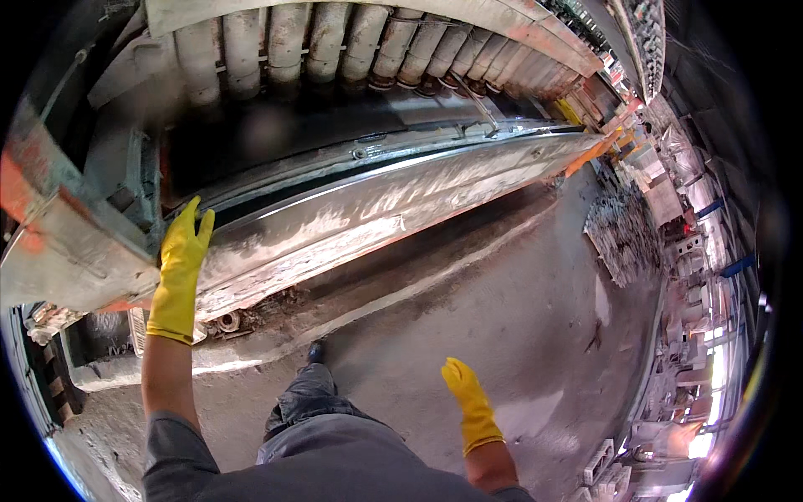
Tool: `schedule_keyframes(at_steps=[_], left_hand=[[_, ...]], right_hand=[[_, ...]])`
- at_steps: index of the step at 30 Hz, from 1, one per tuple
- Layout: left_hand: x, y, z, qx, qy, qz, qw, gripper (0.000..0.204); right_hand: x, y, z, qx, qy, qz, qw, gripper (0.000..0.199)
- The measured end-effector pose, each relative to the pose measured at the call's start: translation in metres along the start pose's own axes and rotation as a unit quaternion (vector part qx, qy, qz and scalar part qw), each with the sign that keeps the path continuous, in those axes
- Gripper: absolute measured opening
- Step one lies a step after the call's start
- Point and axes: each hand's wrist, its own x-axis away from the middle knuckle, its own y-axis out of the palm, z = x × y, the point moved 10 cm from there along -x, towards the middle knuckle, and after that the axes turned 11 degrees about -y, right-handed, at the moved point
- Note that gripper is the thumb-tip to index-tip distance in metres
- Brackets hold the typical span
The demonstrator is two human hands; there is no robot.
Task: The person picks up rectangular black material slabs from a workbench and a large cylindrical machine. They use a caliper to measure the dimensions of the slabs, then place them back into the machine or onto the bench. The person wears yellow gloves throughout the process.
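Note:
My left hand (180,272), in a yellow rubber glove, reaches up with its fingers apart and rests against the near end of a long shiny metal panel (376,213). That panel runs along the side of a big machine toward the upper right. My right hand (471,404), also in a yellow glove, hangs free at my side over the concrete floor, fingers loosely together, holding nothing. My dark trousers and one shoe (314,352) show below, close to the machine's base.
A row of pale rollers (335,42) lies across the machine's top. A dark gap runs under them. A pile of metal pieces (623,234) lies on the floor at right. Grey blocks (606,473) sit at lower right; racks and equipment line the far right.

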Motion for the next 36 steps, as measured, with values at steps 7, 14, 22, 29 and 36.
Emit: schedule_keyframes(at_steps=[7, 14, 22, 29, 36], left_hand=[[0.002, 0.011, -0.002, -0.029, -0.040, 0.025, 0.998, 0.041], [0.004, 0.008, -0.001, -0.033, -0.074, 0.028, 0.996, 0.045], [0.008, 0.054, -0.013, 0.006, -0.356, -0.046, 0.933, 0.045], [0.020, 0.033, -0.066, -0.012, -0.284, 0.088, 0.955, 0.045], [0.042, 0.013, -0.073, -0.079, -0.384, 0.092, 0.916, 0.041]], right_hand=[[-0.166, -0.034, -0.153, -0.083, -0.016, -0.006, 0.996, 0.051], [-0.347, -0.127, -0.278, -0.043, -0.195, -0.012, 0.980, 0.055], [-0.596, -0.133, -0.319, 0.088, -0.411, -0.043, 0.906, 0.057], [-0.847, -0.016, -0.248, 0.302, -0.464, -0.057, 0.831, 0.086], [-0.986, 0.054, -0.236, 0.297, -0.442, -0.063, 0.844, 0.080]])
